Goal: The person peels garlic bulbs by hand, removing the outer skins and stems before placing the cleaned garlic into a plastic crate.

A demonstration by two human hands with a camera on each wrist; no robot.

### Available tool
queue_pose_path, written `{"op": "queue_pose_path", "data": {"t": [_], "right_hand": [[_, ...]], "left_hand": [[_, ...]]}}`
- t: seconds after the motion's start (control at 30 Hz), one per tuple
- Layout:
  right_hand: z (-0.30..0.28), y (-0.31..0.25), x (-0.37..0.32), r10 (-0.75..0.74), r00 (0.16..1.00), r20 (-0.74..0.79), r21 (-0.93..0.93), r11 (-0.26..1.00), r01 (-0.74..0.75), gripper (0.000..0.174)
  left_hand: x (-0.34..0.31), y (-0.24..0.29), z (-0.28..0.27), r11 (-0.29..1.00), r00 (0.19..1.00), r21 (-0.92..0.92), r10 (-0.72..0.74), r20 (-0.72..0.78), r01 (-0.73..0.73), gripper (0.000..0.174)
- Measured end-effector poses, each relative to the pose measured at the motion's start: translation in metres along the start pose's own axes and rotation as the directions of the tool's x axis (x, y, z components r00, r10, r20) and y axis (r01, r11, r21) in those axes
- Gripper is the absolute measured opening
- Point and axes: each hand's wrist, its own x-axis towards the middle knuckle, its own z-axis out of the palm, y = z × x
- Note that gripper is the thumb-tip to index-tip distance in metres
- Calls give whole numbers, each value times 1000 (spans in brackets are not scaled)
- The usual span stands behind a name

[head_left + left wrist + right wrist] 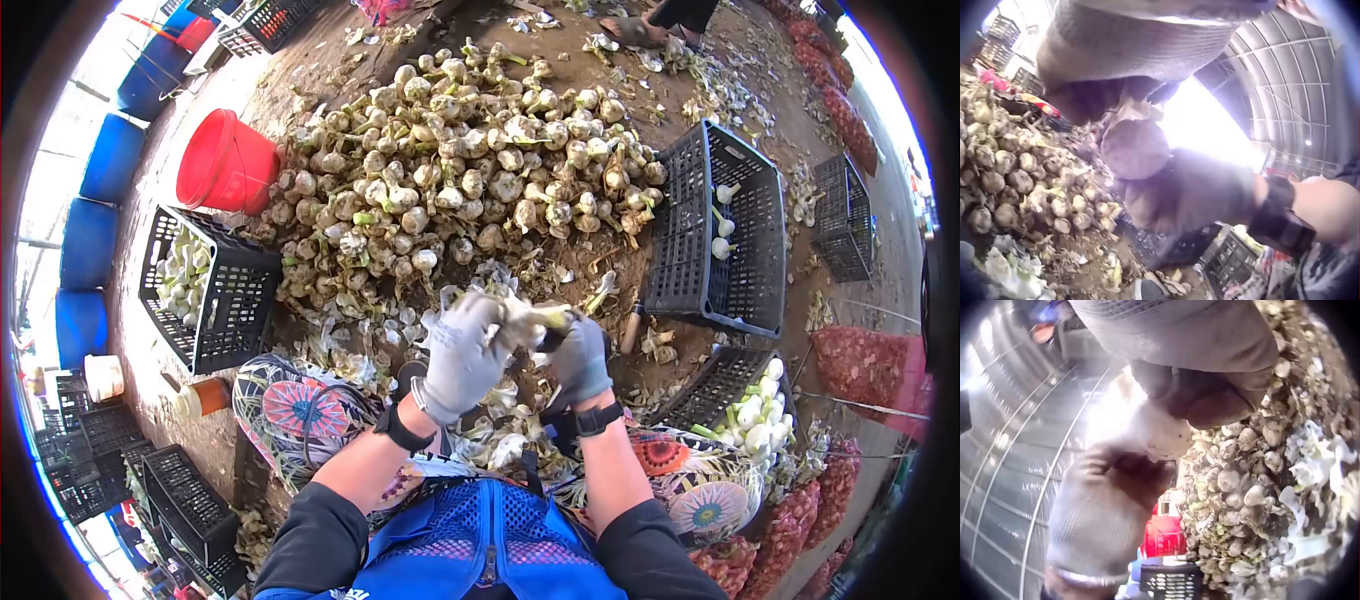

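Observation:
Both hands wear pale grey knitted gloves and meet in front of the body over the ground. My left hand (465, 350) grips a garlic bulb (522, 325), whose greenish stalk points toward the right hand. Close against it, my right hand (580, 360) has its fingers curled at the stalk side. From the left wrist, the round bulb (1135, 150) shows between the two hands, right at the right hand's fingers (1160, 203). In the right wrist view the bulb (1161, 428) is partly covered by fingers. Beyond lies a large heap of untrimmed garlic (450, 160).
A red bucket (225, 165) and a black crate of garlic (225, 300) stand left. On the right are a crate (715, 290) with several white bulbs, another crate (690, 395) of stalked garlic and red mesh bags (865, 365). Loose skins litter the ground.

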Motion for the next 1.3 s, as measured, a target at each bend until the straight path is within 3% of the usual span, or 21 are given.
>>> {"op": "queue_pose_path", "data": {"t": [0.03, 0.07, 0.1, 0.17, 0.2, 0.23, 0.27, 0.37, 0.4, 0.47, 0.5, 0.6, 0.8, 0.87, 0.97, 1.0, 1.13, 1.17, 1.23, 1.27, 1.3], "right_hand": [[-4, 17, 3, 132, 991, -11, 340, 933, -121, 29], [-10, 21, 3, 177, 982, -72, 318, 937, -145, 26], [-11, 14, 7, 429, 894, -131, 542, 786, -298, 25], [-25, 50, 13, 573, 818, -54, 857, 448, -257, 23], [-29, 57, 11, 576, 815, -58, 884, 409, -226, 20], [-34, 63, 15, 524, 852, -16, 877, 417, -240, 19], [-29, 46, 14, 517, 852, -83, 829, 510, -229, 18], [-10, 17, 14, 451, 872, -189, 714, 673, -193, 14], [-7, 13, 14, 403, 883, -242, 649, 743, -161, 12], [1, 2, 10, 357, 897, -259, 557, 814, -163, 11], [6, -9, 8, 308, 913, -267, 455, 876, -162, 11], [21, -13, 8, 317, 928, -194, 481, 855, -192, 10], [21, -3, 6, 313, 924, -222, 414, 888, -201, 13], [16, 2, 8, 397, 878, -267, 518, 828, -216, 18], [16, 5, 9, 440, 850, -291, 580, 787, -209, 20], [20, 2, 9, 413, 857, -308, 579, 796, -176, 20], [38, -33, 2, 376, 872, -314, 467, 861, -204, 20], [37, -36, 2, 418, 879, -230, 599, 772, -211, 22], [35, -40, 3, 458, 888, -48, 813, 534, -231, 27], [34, -40, 6, 450, 892, 44, 887, 393, -242, 30], [31, -35, 10, 450, 892, 37, 888, 394, -236, 30]], "left_hand": [[0, 15, -8, 1000, 994, -26, 12, 108, -9, 17], [-4, 21, -11, 993, 982, -85, 101, 162, -88, 18], [-5, 27, -15, 976, 960, -145, 191, 206, -163, 19], [-3, 34, -20, 961, 963, -218, 208, 169, -169, 14], [-1, 29, -29, 978, 965, -148, -110, 240, 149, 18], [1, 23, -38, 892, 863, -58, -415, 288, 448, 25], [-1, -6, -34, 959, 934, 122, -279, 222, 257, 39], [-12, -37, -30, 838, 860, 537, -343, 377, 99, 25], [-12, -37, -27, 837, 861, 539, -340, 377, 95, 25], [-17, -34, -14, 974, 956, 150, -198, 217, 168, 31], [-13, -28, -13, 974, 954, 148, -203, 218, 174, 31], [0, -24, -10, 999, 970, -53, 17, 244, -4, 31], [-15, -22, -14, 983, 914, 174, -23, 404, -52, 16], [-30, -30, -16, 967, 811, 251, -107, 575, -50, 28], [-41, -41, -12, 916, 754, 401, -286, 591, 33, 42], [-39, -43, -10, 939, 853, 337, -228, 469, 66, 52], [-20, -27, -11, 981, 897, 130, -188, 400, 147, 46], [-20, -28, -11, 981, 898, 129, -188, 398, 148, 46], [-23, -29, -14, 898, 772, 174, -436, 463, 403, 36], [-24, -31, -13, 888, 799, 152, -458, 389, 435, 32], [-23, -34, -13, 890, 800, 150, -453, 394, 430, 32]]}}
